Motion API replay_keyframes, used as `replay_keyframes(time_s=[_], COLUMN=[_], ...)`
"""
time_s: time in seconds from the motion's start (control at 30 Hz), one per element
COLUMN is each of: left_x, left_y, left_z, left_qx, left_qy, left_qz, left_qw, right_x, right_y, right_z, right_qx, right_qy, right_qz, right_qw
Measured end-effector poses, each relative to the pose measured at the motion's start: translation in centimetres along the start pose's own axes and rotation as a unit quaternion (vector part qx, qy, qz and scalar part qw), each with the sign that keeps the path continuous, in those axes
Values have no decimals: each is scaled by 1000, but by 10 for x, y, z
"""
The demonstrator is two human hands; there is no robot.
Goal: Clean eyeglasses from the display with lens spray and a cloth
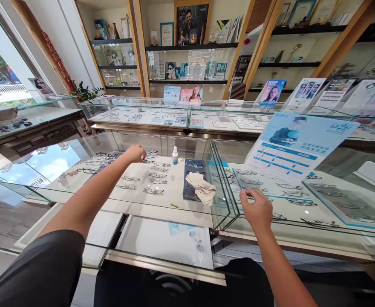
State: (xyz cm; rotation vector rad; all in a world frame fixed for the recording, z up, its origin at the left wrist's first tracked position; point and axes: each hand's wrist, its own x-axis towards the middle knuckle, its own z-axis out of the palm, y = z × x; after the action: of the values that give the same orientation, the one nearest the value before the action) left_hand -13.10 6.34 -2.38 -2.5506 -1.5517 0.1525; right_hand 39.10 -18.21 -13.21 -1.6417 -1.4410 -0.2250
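My left hand [135,154] reaches across the glass display case [162,209], its fingers bent downward and closed. Just beyond its fingertips is a pair of eyeglasses [152,152]; whether the fingers touch or hold it is hidden. My right hand [257,208] is at the seam between two cases, loosely curled with thumb and forefinger close together and nothing visible between them. A small white bottle [175,156] stands upright to the right of my left hand. Nearer to me, a crumpled beige cloth [202,189] covers part of a dark tray [187,170] with eyeglasses.
Several rows of eyeglasses [157,175] show in the case. A small yellow-green item [174,205] lies near the front. An open drawer [152,241] is below. A blue-and-white leaflet [289,147] stands at the right. Another glass counter [136,115] and shelves are behind.
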Motion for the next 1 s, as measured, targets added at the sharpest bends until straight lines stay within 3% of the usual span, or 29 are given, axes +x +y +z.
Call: replay_keyframes(time_s=[0.17, 0.33, 0.53, 0.7, 0.87, 1.0], left_x=[-5, -37, -123, -200, -238, -240], left_y=[6, 14, 37, 72, 94, 98], left_z=[-3, -17, -56, -74, -40, 10], left_qx=[-15, -21, -88, -170, -233, -210], left_qy=[9, 18, 32, -65, -168, -178], left_qz=[0, 7, 81, 111, 101, 97], left_qw=[1000, 1000, 992, 977, 952, 956], right_x=[-1, -3, -4, -2, 0, -1], right_y=[-3, -3, 2, 4, 3, 5], right_z=[-1, -2, -2, -2, -1, 0], right_qx=[-1, -12, -23, -50, -59, -62], right_qy=[16, 39, 46, 19, 22, 42], right_qz=[8, 16, 17, 28, 43, 25], right_qw=[1000, 999, 999, 998, 997, 997])
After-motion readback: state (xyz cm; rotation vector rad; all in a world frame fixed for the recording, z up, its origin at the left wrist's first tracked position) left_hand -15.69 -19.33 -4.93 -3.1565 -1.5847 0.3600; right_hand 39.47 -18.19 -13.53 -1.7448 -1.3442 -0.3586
